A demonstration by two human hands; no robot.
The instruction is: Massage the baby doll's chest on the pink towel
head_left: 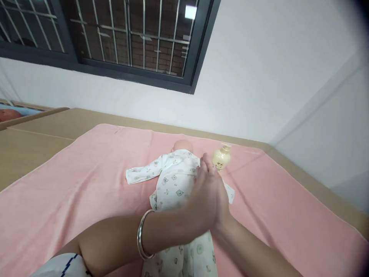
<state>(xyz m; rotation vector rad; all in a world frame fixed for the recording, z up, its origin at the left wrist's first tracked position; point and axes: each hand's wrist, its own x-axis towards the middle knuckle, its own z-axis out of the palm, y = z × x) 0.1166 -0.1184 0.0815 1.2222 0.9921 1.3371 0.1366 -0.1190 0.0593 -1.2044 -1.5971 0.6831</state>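
Note:
A doll in a white patterned suit lies on a pink blanket, its head toward the wall. Above its body my left hand, with a silver bangle on the wrist, presses palm to palm against my right hand. The fingers of both hands are stretched out and point away from me; nothing shows between the palms. Just beyond the fingertips, to the right of the doll's head, a pale yellow pump bottle stands on the blanket. My hands and forearms hide part of the doll's right side and middle.
The blanket covers a wooden surface that runs along a white wall. A dark-framed window with metal bars is above it. At the far left edge, a reddish-brown object lies on light blue cloth behind a wooden rim.

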